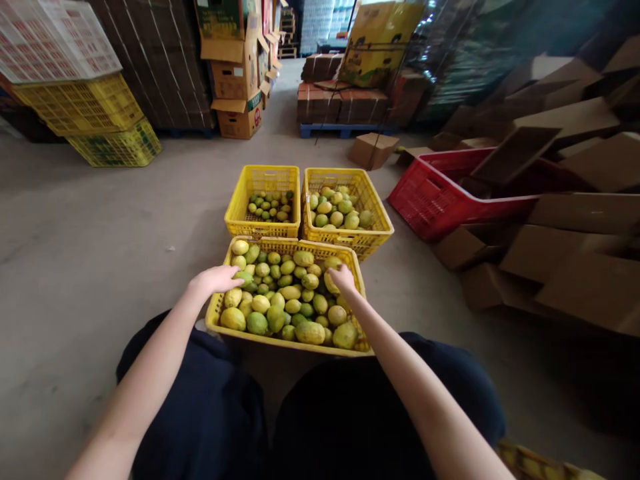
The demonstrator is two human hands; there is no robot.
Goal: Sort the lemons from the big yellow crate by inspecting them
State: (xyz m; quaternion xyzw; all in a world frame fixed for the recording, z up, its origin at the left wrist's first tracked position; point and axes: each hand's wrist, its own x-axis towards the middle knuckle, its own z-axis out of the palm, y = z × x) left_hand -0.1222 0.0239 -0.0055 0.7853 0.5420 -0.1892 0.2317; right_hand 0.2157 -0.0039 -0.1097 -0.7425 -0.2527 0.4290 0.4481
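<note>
Between the person's dark-trousered knees, the front yellow crate holds a broad spread of yellow-green oval fruit; their exact kind cannot be told. Its near rim sits close to the knees, leaving little room on that side. The left hand reaches over the left rim with fingers parted at a green fruit, and the right hand has its fingers curled against a yellowish one near the right rim; whether either grips firmly cannot be told. Just beyond, the rear left crate carries a shallow patch of small fruit, and the rear right crate a fuller load of larger ones. The handling therefore looks partway along, with plenty left in front. Open concrete floor gives free room to the left; on the right, a red crate and piled cardboard boxes narrow it. Farther off, a blue pallet bears stacked cartons.
</note>
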